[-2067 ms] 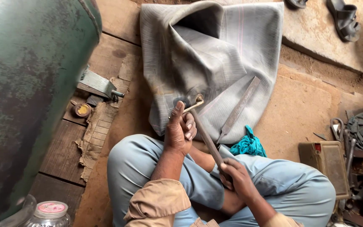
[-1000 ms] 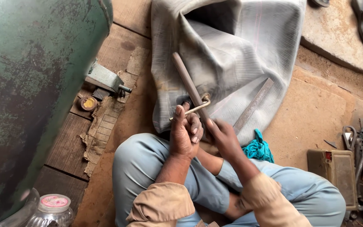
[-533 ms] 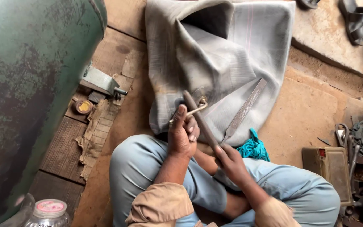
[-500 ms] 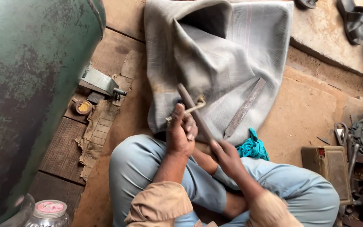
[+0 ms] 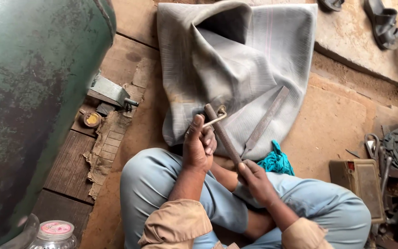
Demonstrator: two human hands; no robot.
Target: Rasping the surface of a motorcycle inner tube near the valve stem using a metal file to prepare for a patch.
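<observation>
Here left hand (image 5: 198, 146) pinches a small metal ring (image 5: 219, 113) steady while right hand (image 5: 254, 177) grips rasp (image 5: 222, 133), both over grey rubber tube (image 5: 236, 69).

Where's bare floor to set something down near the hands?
Bare floor: between grey cloth, teal rag and brown box. Crowded: scrap tools far right; tank, torn cardboard left. Left hand, right hand grip a round file.
</observation>
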